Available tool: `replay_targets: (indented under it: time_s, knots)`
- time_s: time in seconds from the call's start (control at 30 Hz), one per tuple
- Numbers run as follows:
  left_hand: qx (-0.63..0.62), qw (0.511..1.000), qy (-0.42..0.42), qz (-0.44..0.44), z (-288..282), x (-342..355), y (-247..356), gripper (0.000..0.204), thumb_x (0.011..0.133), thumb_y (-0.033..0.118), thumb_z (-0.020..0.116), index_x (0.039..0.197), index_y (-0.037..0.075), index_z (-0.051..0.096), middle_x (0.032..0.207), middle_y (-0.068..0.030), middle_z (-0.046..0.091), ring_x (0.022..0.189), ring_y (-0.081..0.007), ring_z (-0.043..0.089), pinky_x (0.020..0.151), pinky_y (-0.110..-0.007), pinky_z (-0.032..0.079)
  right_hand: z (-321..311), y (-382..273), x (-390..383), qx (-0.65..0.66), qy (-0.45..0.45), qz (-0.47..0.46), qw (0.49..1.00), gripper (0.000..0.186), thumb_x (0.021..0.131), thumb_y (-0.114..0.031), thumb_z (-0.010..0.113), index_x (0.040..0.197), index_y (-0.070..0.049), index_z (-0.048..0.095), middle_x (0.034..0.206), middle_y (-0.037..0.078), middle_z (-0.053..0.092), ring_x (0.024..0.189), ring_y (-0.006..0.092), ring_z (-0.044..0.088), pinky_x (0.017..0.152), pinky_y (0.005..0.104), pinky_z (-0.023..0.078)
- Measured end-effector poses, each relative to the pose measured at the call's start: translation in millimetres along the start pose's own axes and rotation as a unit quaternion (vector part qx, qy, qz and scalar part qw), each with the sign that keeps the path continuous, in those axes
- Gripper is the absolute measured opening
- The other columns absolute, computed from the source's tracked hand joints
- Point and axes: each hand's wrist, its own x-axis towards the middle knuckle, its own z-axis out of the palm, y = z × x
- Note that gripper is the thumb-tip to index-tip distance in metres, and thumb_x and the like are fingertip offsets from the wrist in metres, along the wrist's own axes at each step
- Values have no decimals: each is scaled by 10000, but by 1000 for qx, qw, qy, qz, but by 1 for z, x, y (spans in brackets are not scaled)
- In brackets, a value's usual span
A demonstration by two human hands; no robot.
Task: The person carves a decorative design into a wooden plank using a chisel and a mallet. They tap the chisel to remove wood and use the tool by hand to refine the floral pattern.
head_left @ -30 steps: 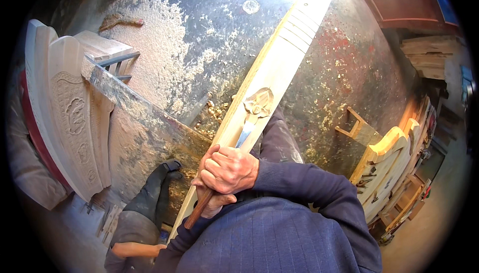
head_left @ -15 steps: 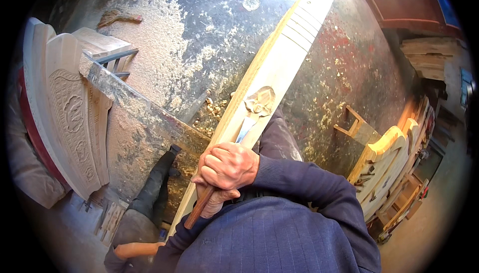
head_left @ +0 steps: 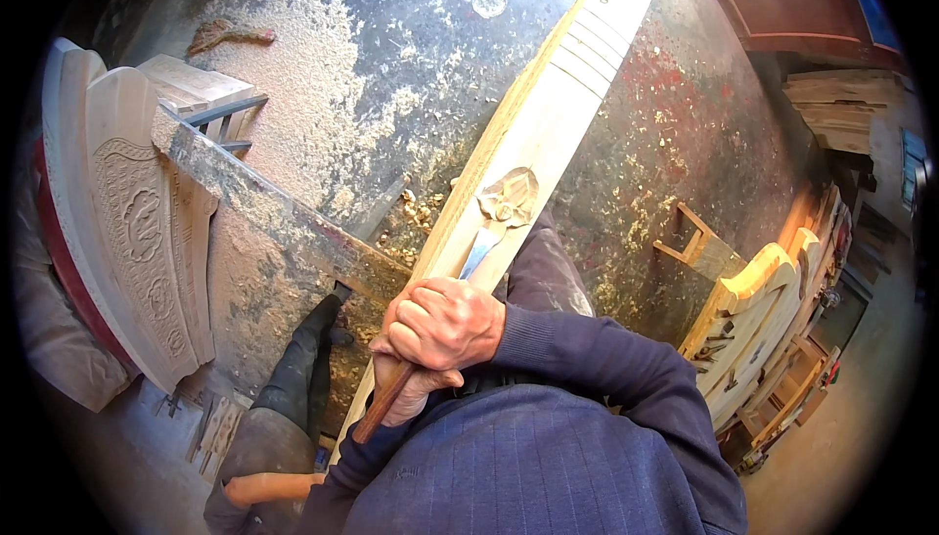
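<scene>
Both of my hands are wrapped around a wood-carving chisel, its brown wooden handle (head_left: 384, 402) sticking out below them toward my body. My right hand (head_left: 445, 322) lies on top, its fingers closed. Beneath it my left hand (head_left: 419, 396) grips too, mostly covered by the right. The metal chisel blade (head_left: 477, 251) points up and away along a long pale wooden board (head_left: 553, 119). Its tip sits by a carved flower-like relief (head_left: 509, 197) in the board's face. Several dark lines cross the board farther off.
Another person's legs (head_left: 293, 364) and forearm (head_left: 274, 488) are close at the lower left. A carved wooden panel (head_left: 132, 202) leans at the left beside a dusty plank (head_left: 284, 217). Sawdust (head_left: 303, 75) covers the floor. At right stand a small wooden stool (head_left: 699, 242) and a tool-strewn workpiece (head_left: 748, 325).
The lower end of the chisel handle has tilted slightly to the left. My two hands keep their clasp, and the blade stays by the relief.
</scene>
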Motion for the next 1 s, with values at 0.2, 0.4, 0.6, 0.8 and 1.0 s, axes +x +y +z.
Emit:
replay_targets:
  time_s: [0.2,0.4,0.6,0.8,1.0]
  knots:
    - [-11,1000,-2,-14,0,2,4,1043,595,461,1102,1398,40,586,1284,1,614,1245,-155,616,1115,-346,507,2,0,-2,-1,-15,0,1000,320,887,-313,820,774,-73,642,783,56,628,720,210,685,645,337,556]
    - [-9,1000,-10,-21,2,3,10,1029,611,429,1106,1409,47,580,1291,-2,609,1272,-165,612,1137,-359,497,1,0,-1,-6,-14,5,1000,312,882,-311,814,770,-80,636,779,61,631,734,213,702,658,338,571]
    - [-18,999,-2,-42,7,4,16,1056,597,381,1116,1435,58,560,1322,1,602,1312,-168,593,1176,-362,471,1,3,1,-9,2,8,1000,320,890,-322,817,779,-88,630,761,53,624,732,213,711,653,333,574]
    - [-22,999,10,-32,13,3,17,1058,590,390,1115,1429,67,557,1340,7,597,1324,-163,587,1186,-367,462,7,3,2,1,42,21,999,395,843,-348,855,735,-106,561,750,29,631,679,173,683,607,307,552]
    - [-46,998,19,-44,14,2,18,1039,586,409,1113,1402,81,560,1349,11,591,1327,-157,582,1194,-371,458,-1,5,8,11,35,31,999,409,815,-349,873,716,-127,544,753,12,653,657,148,677,569,296,538]
